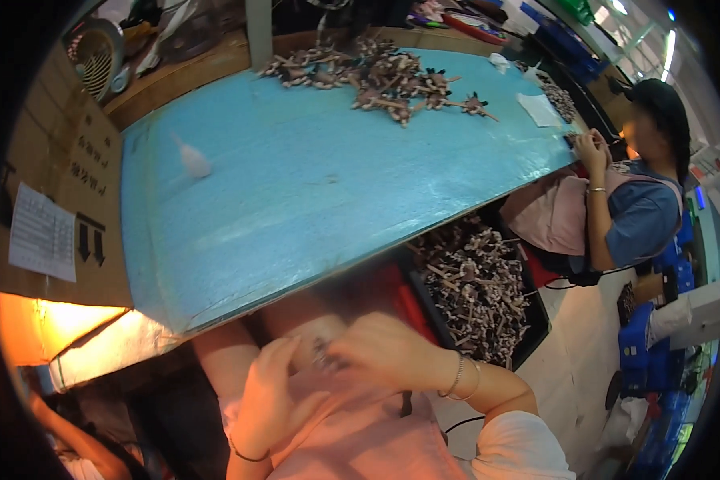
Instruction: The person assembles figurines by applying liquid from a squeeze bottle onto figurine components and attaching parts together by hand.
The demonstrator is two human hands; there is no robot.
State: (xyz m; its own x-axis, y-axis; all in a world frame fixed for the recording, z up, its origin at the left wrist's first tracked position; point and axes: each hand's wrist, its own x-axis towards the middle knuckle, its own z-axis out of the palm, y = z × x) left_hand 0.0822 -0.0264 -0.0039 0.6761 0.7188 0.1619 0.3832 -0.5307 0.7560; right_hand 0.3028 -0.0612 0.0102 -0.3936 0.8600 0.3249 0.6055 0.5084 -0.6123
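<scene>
Head view, lower centre: your right hand pinches a small, blurred grey piece; your left hand stands spread just beside it.

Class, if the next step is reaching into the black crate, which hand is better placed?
Probably the right hand: it is nearer the crate, which stands on the person's right; the left hand is farther away.
</scene>
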